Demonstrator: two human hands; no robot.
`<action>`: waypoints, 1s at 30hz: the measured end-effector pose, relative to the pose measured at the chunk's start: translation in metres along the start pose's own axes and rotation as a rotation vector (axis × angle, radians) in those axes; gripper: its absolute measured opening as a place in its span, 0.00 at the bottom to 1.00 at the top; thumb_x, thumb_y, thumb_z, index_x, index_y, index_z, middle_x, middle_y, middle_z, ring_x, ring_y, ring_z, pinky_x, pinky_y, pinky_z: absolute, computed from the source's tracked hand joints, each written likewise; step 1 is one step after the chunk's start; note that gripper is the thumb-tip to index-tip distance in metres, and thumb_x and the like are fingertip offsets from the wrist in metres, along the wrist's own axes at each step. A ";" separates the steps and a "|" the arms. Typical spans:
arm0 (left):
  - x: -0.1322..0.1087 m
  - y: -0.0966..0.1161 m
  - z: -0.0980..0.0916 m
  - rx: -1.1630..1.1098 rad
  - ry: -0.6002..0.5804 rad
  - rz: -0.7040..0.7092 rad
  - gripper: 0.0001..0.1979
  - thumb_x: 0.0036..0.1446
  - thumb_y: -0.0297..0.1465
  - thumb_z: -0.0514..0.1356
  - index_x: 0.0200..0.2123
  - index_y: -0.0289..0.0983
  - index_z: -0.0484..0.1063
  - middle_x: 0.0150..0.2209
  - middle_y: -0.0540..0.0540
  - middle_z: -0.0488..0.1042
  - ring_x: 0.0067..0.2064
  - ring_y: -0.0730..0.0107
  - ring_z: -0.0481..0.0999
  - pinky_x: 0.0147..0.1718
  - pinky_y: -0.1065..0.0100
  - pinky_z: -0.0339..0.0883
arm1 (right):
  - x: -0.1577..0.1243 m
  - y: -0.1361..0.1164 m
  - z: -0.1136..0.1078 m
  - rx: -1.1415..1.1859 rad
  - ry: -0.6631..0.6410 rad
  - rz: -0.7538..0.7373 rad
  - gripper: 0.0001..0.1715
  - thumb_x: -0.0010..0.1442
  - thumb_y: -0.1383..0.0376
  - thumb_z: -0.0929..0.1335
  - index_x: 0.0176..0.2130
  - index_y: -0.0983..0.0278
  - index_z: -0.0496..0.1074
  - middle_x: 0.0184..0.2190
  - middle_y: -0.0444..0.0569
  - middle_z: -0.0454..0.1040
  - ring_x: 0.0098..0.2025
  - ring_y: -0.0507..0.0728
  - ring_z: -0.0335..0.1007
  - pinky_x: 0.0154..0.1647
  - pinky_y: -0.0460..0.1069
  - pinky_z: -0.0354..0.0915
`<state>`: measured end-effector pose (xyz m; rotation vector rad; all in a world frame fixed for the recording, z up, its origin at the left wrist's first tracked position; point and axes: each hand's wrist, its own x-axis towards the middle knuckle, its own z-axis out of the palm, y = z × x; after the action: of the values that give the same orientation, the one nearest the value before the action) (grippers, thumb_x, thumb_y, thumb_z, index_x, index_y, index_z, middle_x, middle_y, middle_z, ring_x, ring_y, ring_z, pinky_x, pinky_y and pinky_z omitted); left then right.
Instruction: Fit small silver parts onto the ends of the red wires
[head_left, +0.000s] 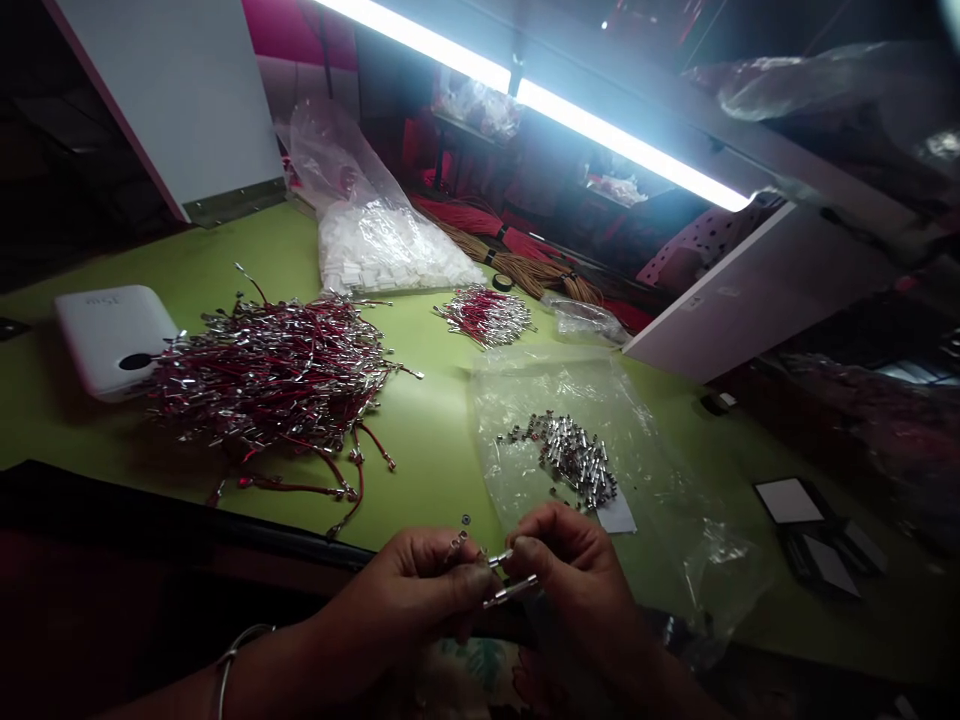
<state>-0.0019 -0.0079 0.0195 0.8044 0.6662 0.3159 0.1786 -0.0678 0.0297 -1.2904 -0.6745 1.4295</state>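
One slim, shiny silver far cylinder point(500, 558) and one matching near cylinder point(511, 592) sit right between the hands, over the near edge of the green tabletop point(431, 395). I've got the far cylinder's right end clamped between thumb and forefinger of the right hand point(577, 565), its left end pointing at the thumb of the left hand point(424, 590); whether that end touches, I can't tell. Just nearer, the near cylinder lies almost parallel, both long axes running left to right, right ends tipped slightly farther away. Its right end is up against the right fingers, so the right is the nearer hand. Left fingers are together, pinched on small silver ring-ended metal pieces point(459, 543) poking out on their far side.

Writing, then: on the left, the white rounded plastic box point(112, 320) carries faint grey characters, upside down to me, maybe "15W"; no brand I can make out. One small pale label point(691, 303), on the white flat panel point(724, 285) far right, I can't read.
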 end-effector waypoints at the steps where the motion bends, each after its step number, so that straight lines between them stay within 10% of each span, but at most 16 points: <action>1: 0.000 0.000 0.000 0.002 0.001 0.005 0.19 0.52 0.44 0.69 0.27 0.34 0.72 0.20 0.54 0.66 0.24 0.77 0.59 0.24 0.72 0.48 | 0.000 0.003 0.000 0.012 -0.009 0.007 0.13 0.54 0.61 0.77 0.29 0.64 0.73 0.21 0.41 0.73 0.22 0.48 0.66 0.24 0.43 0.64; 11: 0.000 -0.004 0.002 0.098 -0.016 0.065 0.22 0.53 0.47 0.66 0.22 0.35 0.69 0.19 0.52 0.66 0.24 0.75 0.60 0.25 0.70 0.49 | -0.009 0.023 0.004 -0.038 0.048 -0.174 0.09 0.58 0.62 0.75 0.31 0.63 0.74 0.24 0.41 0.71 0.25 0.49 0.64 0.26 0.43 0.64; 21: 0.000 -0.005 0.005 0.081 0.002 0.053 0.24 0.51 0.50 0.67 0.22 0.36 0.66 0.20 0.53 0.63 0.25 0.76 0.58 0.24 0.72 0.50 | -0.017 0.018 0.003 -0.570 0.070 -0.438 0.08 0.61 0.63 0.71 0.30 0.62 0.74 0.25 0.44 0.73 0.26 0.53 0.68 0.28 0.46 0.66; 30: 0.014 -0.007 -0.008 0.026 0.030 0.088 0.23 0.54 0.51 0.65 0.26 0.38 0.64 0.17 0.59 0.57 0.19 0.81 0.48 0.18 0.73 0.41 | 0.034 -0.018 -0.060 -1.666 0.128 -0.523 0.13 0.58 0.77 0.63 0.31 0.67 0.76 0.27 0.54 0.76 0.29 0.59 0.73 0.32 0.50 0.62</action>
<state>0.0033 -0.0014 0.0039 0.8563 0.6653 0.4008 0.2452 -0.0445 0.0180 -2.0656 -2.1082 0.0786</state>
